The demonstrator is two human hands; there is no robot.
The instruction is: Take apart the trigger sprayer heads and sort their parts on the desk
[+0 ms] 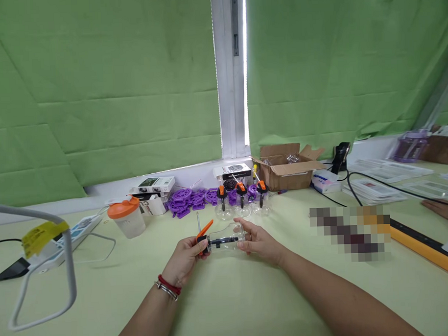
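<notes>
A clear glass dispenser bottle [229, 236] lies on its side in the air between my hands, with a dark tube inside. My left hand [185, 257] is closed around its black cap [203, 243], from which an orange lever [204, 229] and a thin metal spout [198, 221] stick up. At the other end, my right hand [262, 241] grips the base of the glass with thumb and fingers. Just behind, three similar bottles with black and orange tops stand upright, among them the left one [222, 209] and the right one [261, 208].
Purple plastic pieces [186, 201] are heaped at the back. An open cardboard box [292, 175] stands behind right, an orange-lidded cup [128, 218] to the left. A grey metal frame [71, 271] and a power strip [70, 242] are far left. Another person's hand [442, 210] rests far right.
</notes>
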